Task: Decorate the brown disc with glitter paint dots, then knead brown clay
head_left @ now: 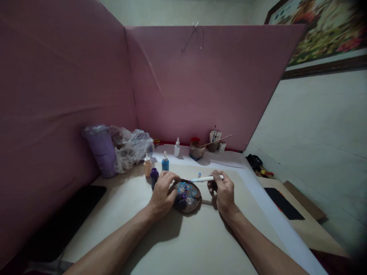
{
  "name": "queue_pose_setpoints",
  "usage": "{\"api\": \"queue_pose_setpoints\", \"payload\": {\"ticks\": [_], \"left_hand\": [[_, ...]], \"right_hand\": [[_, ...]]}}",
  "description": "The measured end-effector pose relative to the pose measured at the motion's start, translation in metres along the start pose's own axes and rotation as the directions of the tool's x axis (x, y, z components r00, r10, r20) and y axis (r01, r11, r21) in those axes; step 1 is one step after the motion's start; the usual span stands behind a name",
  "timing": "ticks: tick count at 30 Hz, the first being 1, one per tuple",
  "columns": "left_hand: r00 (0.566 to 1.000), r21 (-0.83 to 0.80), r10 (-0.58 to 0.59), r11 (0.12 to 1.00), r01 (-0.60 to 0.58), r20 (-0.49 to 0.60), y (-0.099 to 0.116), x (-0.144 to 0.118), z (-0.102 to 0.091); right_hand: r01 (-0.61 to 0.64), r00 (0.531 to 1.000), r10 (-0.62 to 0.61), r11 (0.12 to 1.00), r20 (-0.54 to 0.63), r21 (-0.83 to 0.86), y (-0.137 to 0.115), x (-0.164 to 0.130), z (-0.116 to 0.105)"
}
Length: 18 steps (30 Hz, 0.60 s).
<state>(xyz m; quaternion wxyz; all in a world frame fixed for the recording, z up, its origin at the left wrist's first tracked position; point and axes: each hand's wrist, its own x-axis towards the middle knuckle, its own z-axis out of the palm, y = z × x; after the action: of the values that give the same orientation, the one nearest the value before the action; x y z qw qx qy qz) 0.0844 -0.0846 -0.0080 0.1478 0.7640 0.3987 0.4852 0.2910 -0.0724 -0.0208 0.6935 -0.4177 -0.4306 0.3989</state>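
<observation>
A round dark wooden disc (187, 196) painted with blue and white dots lies on the pale table sheet (200, 236). My left hand (162, 193) grips its left rim. To the disc's right, my right hand (223, 191) holds a white pen-like tool (207, 178) level, its blue tip pointing left just above the disc's far edge. Three small paint bottles stand just beyond my left hand: a peach one (147, 165), a dark purple one (154, 176) and a blue one (165, 161).
Pink fabric panels (186, 84) wall off the back and left. A purple cup (101, 151) and a crumpled plastic bag (130, 149) sit at the back left. A white bottle (177, 147), a glass jar (196, 151) and a brush pot (214, 142) stand at the back. A dark flat item (71, 214) lies left.
</observation>
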Motion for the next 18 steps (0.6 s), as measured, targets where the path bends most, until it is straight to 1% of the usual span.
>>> {"api": "queue_pose_setpoints", "payload": {"ticks": [3,6,12,14,18], "left_hand": [[0.997,0.154,0.076,0.985,-0.075,0.002,-0.002,0.0,-0.002],[0.997,0.307,0.067,0.949,-0.071,0.024,-0.004,-0.001,-0.002],[0.987,0.514,-0.066,0.858,-0.018,0.145,-0.002,-0.005,0.003],[0.975,0.57,-0.132,0.822,0.007,0.179,0.002,-0.007,0.003],[0.937,0.65,-0.25,0.759,0.033,0.245,0.014,-0.009,0.0]], "right_hand": [[0.012,1.0,-0.012,1.0,-0.021,0.007,0.0,0.001,0.0],[0.004,1.0,-0.004,1.0,-0.024,0.005,0.001,0.002,0.0],[-0.009,1.0,0.009,1.0,-0.027,-0.006,0.0,0.001,0.0],[-0.007,0.999,0.006,1.0,-0.035,-0.011,0.0,0.001,0.001],[0.002,1.0,-0.003,1.0,-0.03,-0.015,0.0,0.001,0.0]]}}
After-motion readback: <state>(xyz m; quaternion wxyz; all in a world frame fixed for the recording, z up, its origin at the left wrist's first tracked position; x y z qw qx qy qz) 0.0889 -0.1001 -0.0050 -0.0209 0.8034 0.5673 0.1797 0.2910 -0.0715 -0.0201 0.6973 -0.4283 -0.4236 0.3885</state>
